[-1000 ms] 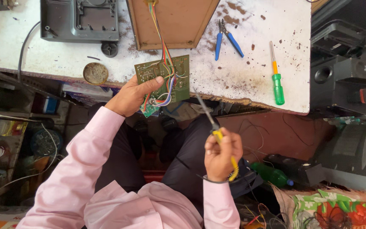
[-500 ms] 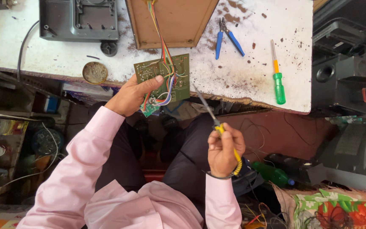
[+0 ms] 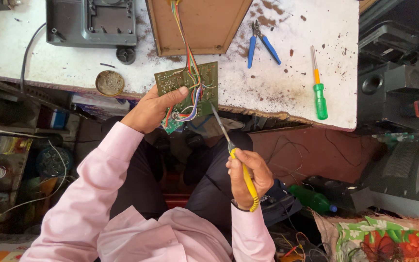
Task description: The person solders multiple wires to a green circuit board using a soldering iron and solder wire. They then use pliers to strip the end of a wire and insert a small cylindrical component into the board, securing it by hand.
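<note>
On the white, stained bench (image 3: 277, 82) we saw 1 grey plastic housing (image 3: 92, 22) at 11 o'clock and a brown wooden panel (image 3: 200, 24) at 12 o'clock. Blue-handled pliers (image 3: 262, 42) lay just right of the panel, and a green-handled screwdriver (image 3: 318, 87) lay at 2 o'clock. A round tin (image 3: 109, 83) sat near the bench edge at 10 o'clock. A green bottle (image 3: 311, 198) lay at 4 o'clock.

One view is given, taken from the person's head and aimed steeply down. The lap and pink sleeves are seen close below, while the white desk (image 3: 267, 87) edge is seen farther off along the top.
</note>
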Motion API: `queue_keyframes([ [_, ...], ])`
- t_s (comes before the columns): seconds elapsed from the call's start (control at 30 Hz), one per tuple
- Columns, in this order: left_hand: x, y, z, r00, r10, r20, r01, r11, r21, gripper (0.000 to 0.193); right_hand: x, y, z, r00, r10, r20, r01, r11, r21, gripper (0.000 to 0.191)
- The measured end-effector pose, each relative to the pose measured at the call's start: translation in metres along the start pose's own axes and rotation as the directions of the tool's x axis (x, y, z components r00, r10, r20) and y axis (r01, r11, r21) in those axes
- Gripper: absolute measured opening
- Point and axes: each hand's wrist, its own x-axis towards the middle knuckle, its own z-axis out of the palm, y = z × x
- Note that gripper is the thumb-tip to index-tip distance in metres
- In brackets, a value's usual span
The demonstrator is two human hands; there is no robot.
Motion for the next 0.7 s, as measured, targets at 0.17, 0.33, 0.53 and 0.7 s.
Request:
queue_keyframes([
  [0.17, 0.0000, -0.0011, -0.0009, 1.000, -0.004, 0.004, 0.004, 1.000, -0.010, 0.048, 0.0045, -0.0079, 0.0018, 0.993, -0.112, 0.045, 0.116, 0.988, -0.099, 0.023],
  [0.33, 0.0007, -0.0051, -0.0018, 1.000, -0.018, -0.007, 0.017, 0.998, -0.063, 0.048, 0.0026, -0.0069, 0.0013, 0.998, -0.052, 0.035, 0.054, 0.996, -0.065, 0.022],
  [0.53, 0.0011, -0.0083, -0.0041, 1.000, -0.006, 0.002, 0.006, 0.997, -0.073, 0.048, -0.0003, -0.0011, 0.0008, 1.000, 0.021, 0.008, -0.022, 0.999, 0.026, 0.019],
  [0.7, 0.0005, -0.0083, -0.0032, 1.000, -0.021, 0.000, 0.021, 0.996, -0.091, 0.048, -0.0019, 0.0013, -0.0008, 0.999, 0.045, -0.003, -0.045, 0.998, 0.033, 0.018],
])
